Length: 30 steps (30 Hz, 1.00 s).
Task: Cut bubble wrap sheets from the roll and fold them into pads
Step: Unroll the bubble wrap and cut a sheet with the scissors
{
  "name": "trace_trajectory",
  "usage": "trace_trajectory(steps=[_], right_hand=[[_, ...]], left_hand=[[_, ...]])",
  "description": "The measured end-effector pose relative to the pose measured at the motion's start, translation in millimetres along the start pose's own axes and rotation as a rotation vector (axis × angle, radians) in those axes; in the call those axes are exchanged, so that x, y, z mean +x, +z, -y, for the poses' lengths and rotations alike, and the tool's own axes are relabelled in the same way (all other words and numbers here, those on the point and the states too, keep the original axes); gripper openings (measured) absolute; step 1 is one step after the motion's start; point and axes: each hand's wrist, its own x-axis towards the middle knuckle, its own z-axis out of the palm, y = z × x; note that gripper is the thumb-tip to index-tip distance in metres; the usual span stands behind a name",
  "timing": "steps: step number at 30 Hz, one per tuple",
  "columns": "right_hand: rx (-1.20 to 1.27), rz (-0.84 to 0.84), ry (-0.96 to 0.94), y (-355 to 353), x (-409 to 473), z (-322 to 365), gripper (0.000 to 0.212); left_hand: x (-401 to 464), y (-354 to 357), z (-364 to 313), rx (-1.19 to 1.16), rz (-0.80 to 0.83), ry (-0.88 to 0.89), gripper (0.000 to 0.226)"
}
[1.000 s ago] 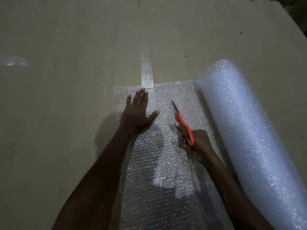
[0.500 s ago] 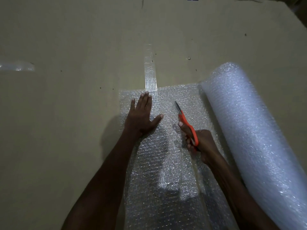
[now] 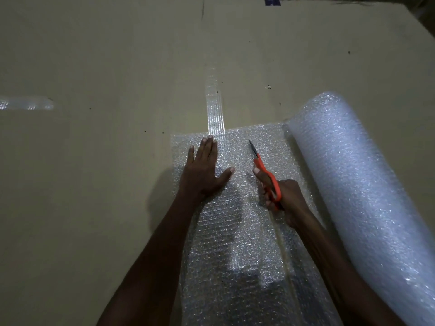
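A thick roll of bubble wrap [image 3: 360, 184] lies along the right side of the brown cardboard surface [image 3: 94, 184]. An unrolled sheet [image 3: 235, 231] spreads from it toward the left. My left hand [image 3: 204, 170] presses flat on the sheet's far left part, fingers straight. My right hand [image 3: 284, 198] grips orange-handled scissors [image 3: 263, 168], blades pointing away from me on the sheet, left of the roll. A cut line runs back toward me from under the right hand.
A strip of clear tape [image 3: 214, 107] runs on the cardboard just beyond the sheet's far edge. Another tape patch [image 3: 28, 105] lies at the far left. The surface's far right corner shows at the top right.
The scissors and my right hand have advanced a little along the sheet away from me. My left hand stays pressed on the sheet.
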Motion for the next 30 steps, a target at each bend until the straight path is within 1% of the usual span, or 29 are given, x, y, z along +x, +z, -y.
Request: trace_trajectory(steps=[6, 9, 12, 16, 22, 27, 30], right_hand=[[-0.016, 0.001, -0.018, -2, 4, -4, 0.042], [-0.01, 0.011, -0.012, 0, 10, -3, 0.041], [-0.023, 0.028, -0.023, 1, 18, -5, 0.048], [-0.02, 0.047, -0.019, -2, 21, -10, 0.044], [0.011, 0.046, -0.029, 2, 26, 0, 0.038], [-0.005, 0.057, -0.036, 1, 31, -2, 0.043], [0.0, 0.048, -0.041, 4, 37, -3, 0.055]], left_hand=[[-1, -3, -2, -0.023, 0.021, -0.004, 0.093], [-1, -4, -2, -0.025, 0.026, -0.009, 0.092], [-1, -4, -1, -0.027, 0.018, -0.007, 0.092], [-1, -3, -1, -0.022, 0.02, -0.015, 0.092], [1, -1, 0, -0.016, 0.029, -0.011, 0.092], [1, 0, 0, -0.009, 0.032, -0.015, 0.093], [2, 0, 0, -0.011, 0.033, -0.016, 0.093]])
